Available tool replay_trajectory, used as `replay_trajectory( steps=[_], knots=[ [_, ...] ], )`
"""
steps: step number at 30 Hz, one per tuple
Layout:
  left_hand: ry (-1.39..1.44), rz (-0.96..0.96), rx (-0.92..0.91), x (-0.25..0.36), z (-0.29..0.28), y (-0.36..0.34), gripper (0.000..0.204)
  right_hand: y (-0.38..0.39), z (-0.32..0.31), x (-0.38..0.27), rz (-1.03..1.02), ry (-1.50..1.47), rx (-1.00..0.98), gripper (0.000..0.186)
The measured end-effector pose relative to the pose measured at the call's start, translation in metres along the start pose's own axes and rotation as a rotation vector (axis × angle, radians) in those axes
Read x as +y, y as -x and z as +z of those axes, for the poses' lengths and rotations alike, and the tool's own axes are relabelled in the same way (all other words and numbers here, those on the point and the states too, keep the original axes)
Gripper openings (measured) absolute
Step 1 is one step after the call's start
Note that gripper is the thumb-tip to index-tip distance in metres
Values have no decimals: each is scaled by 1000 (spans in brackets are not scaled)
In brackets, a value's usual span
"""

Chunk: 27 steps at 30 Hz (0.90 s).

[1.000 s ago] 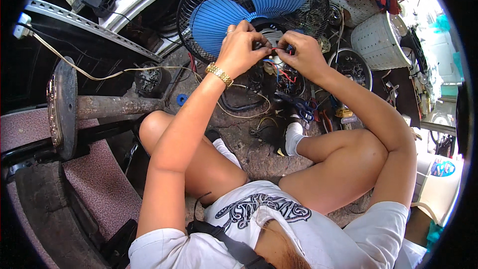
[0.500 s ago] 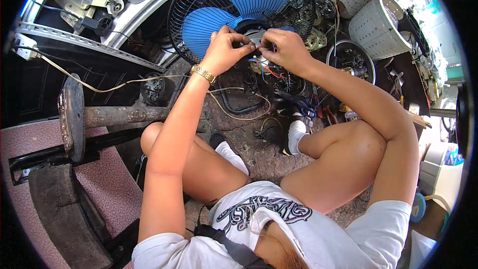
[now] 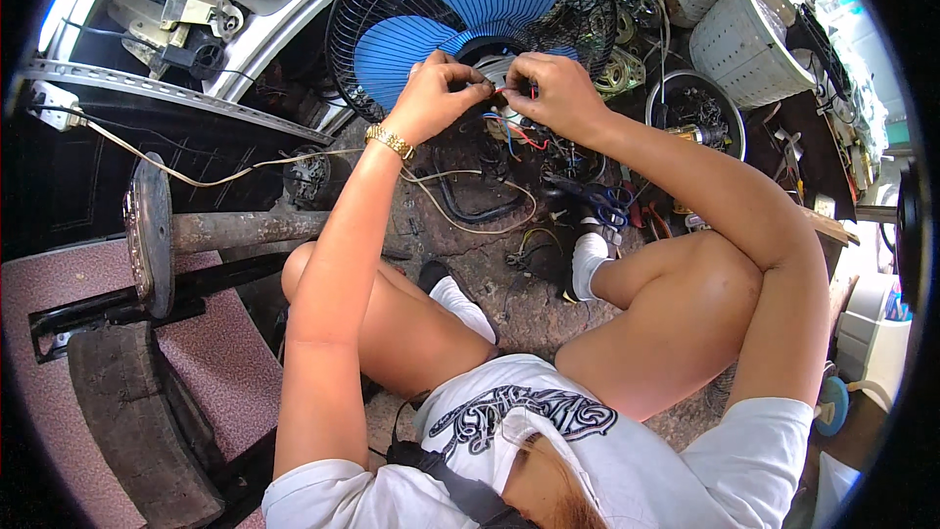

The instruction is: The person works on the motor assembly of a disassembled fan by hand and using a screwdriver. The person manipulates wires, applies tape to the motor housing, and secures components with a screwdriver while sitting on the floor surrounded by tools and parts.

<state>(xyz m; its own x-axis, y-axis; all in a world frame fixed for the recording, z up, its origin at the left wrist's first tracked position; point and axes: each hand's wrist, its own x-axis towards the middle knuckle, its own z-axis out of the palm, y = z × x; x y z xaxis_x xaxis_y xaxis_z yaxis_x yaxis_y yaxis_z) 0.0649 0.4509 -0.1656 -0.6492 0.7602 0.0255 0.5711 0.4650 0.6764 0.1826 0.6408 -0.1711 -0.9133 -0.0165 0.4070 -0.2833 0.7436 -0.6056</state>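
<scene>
At the back of an electric fan (image 3: 470, 29) with blue blades and a black wire cage, both my hands meet with their fingertips nearly touching. My left hand (image 3: 441, 96), above a gold wristwatch (image 3: 390, 141), is closed in a pinch on a thin red wire (image 3: 500, 91). From the other side, my right hand (image 3: 554, 96) pinches the same wire. The wire's ends are hidden by my fingers. Just below hang loose red and blue wires (image 3: 524, 137) from the fan's motor area, which my hands partly cover.
Blue-handled scissors (image 3: 612, 204) and red-handled pliers (image 3: 658, 223) lie near my right foot. A pale cord (image 3: 211, 182) crosses from the left to a loop on the ground. A round metal bowl (image 3: 736, 108) of small parts and a white perforated basket (image 3: 749, 54) stand at right.
The view has shifted slightly. My hands keep pinching at nearly the same spot; the right fingers have curled a little closer to the left ones.
</scene>
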Motion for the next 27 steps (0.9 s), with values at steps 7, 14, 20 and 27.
replay_trajectory(
  steps=[7, 14, 20, 27],
  knots=[
    [33, -130, -32, 4, 2, 0, 38, 1, -1, 0, -19, -22, 0, 17],
    [114, -230, -53, 17, 4, 3, 37, 1, -1, 2, -16, -20, 4, 17],
    [137, -259, -51, -6, 5, 0, 40, -2, 1, -1, -32, -29, 11, 18],
    [64, -257, -87, -1, 5, -1, 44, 0, 2, 4, -45, -28, 18, 19]
  ],
)
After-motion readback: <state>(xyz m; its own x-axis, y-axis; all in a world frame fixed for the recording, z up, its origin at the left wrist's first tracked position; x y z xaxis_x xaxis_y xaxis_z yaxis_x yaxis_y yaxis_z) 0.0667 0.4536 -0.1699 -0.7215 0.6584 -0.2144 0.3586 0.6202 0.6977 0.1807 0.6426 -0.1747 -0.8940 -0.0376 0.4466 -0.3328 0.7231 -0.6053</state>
